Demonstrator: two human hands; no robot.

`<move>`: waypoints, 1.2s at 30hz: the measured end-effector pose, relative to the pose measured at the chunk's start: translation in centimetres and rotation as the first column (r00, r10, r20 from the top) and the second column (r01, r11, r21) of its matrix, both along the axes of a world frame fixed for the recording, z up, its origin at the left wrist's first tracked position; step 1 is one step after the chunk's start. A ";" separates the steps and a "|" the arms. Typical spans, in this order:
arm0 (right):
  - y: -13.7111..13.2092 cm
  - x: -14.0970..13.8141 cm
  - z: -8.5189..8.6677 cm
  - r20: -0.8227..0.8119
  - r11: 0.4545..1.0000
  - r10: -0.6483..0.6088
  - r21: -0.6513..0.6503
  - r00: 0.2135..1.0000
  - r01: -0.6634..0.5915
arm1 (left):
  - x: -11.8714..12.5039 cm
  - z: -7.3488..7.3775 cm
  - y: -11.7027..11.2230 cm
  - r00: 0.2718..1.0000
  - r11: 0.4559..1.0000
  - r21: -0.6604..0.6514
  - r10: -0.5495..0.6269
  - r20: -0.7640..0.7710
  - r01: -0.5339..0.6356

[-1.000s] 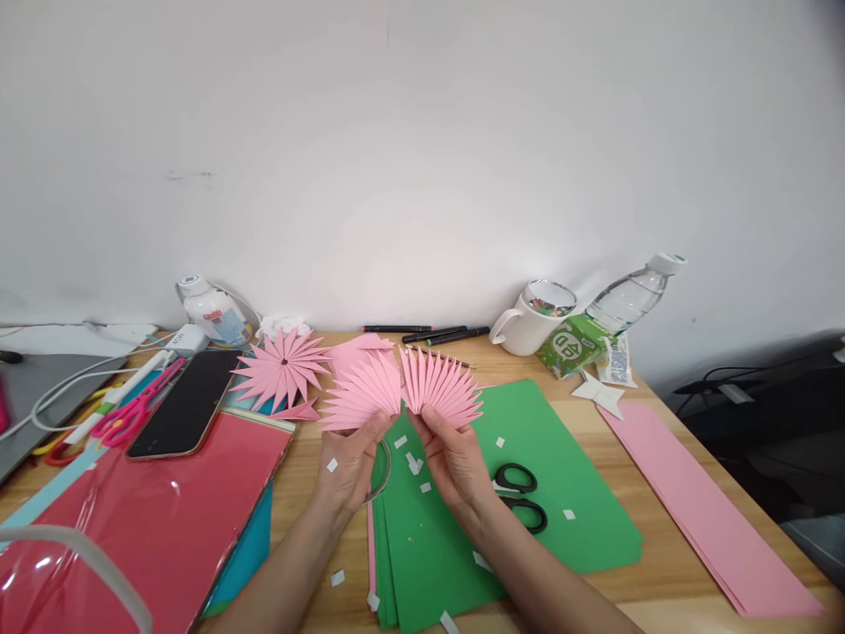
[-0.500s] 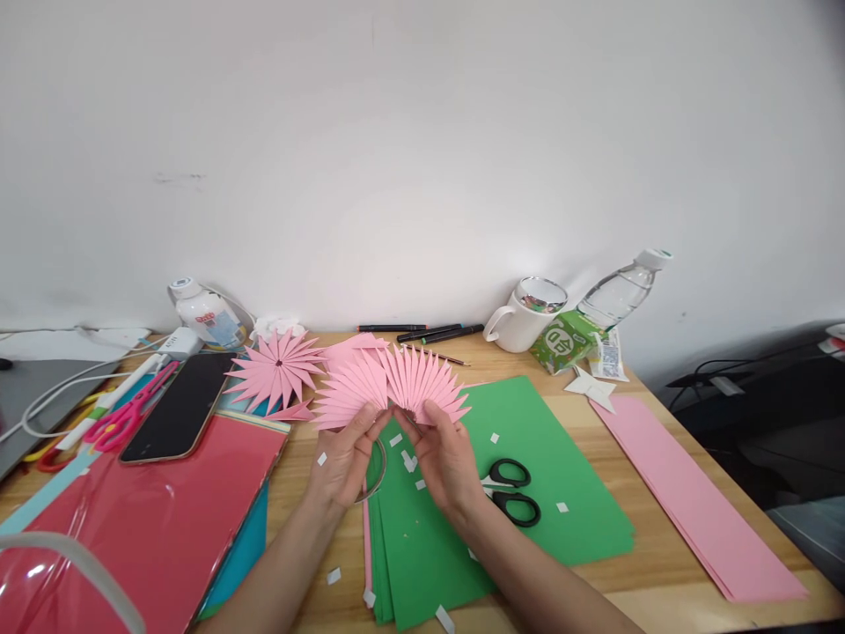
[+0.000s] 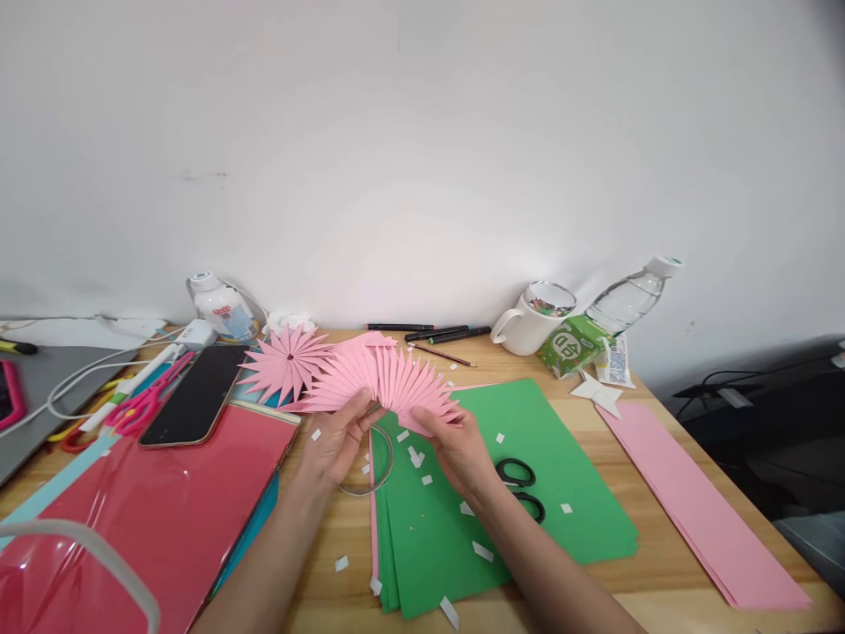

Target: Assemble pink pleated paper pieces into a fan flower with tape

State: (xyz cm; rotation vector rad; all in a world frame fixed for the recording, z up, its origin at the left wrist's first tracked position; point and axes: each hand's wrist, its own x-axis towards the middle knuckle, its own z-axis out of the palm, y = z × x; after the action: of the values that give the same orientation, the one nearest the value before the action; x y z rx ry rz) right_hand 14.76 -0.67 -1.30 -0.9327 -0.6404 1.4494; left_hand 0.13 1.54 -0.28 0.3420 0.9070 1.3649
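Note:
Between my hands a pleated pink paper fan [image 3: 402,374] is spread in an arch, its pointed tips facing away from me. My left hand [image 3: 340,440] pinches its left end, thumb on top. My right hand [image 3: 459,440] grips the right end with the thumb over the folds. Just behind and left lies a finished-looking round pink paper rosette [image 3: 289,357] with pointed tips. Beneath my hands are green paper sheets [image 3: 502,493], strewn with small white paper bits. A roll of tape [image 3: 381,484] sits below my left hand. Black-handled scissors [image 3: 518,475] lie partly behind my right forearm.
Pink paper strips [image 3: 706,506] lie at the right. Along the wall stand a white mug [image 3: 534,321], a green box [image 3: 573,345], a tilted water bottle [image 3: 630,299] and several pens [image 3: 455,333]. At left are a phone [image 3: 194,396], pink scissors [image 3: 149,396] and a red sheet pack [image 3: 198,493].
The two halves of the pink fan, parted by a gap at the middle before, now form one continuous arch. My right hand has shifted slightly outward, and the view has turned a little left.

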 end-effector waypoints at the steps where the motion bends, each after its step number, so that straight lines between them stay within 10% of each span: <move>1: 0.0 0.1 -0.1 0.048 1.000 -0.017 0.002 0.999 0.017 | -0.1 0.0 0.1 1.000 1.000 -0.006 -0.002 -0.014 0.002; 6: 0.1 0.7 -0.4 0.191 0.998 -0.056 0.021 0.980 0.053 | -0.6 -0.1 0.3 0.998 1.000 -0.019 -0.020 -0.060 0.019; 15: 0.7 2.8 -0.4 0.175 0.953 0.300 -0.107 0.938 -0.284 | -0.9 -0.3 0.2 0.982 0.987 -0.081 -0.148 -0.118 0.139; 27: 0.0 2.6 -1.1 0.140 0.991 0.094 -0.107 0.986 -0.079 | 0.5 -0.3 -0.7 0.978 0.986 -0.014 -0.165 -0.126 0.164; 36: 0.1 2.8 -0.7 0.157 0.978 0.167 -0.151 0.973 -0.144 | 1.3 -0.2 -1.2 0.969 0.990 0.035 -0.127 -0.214 0.137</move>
State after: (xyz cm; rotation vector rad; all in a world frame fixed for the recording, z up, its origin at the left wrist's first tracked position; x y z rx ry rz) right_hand 17.57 -0.58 -2.03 -1.1442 -0.7595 1.5810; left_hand 1.38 0.37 -0.44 0.5846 1.0074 1.2453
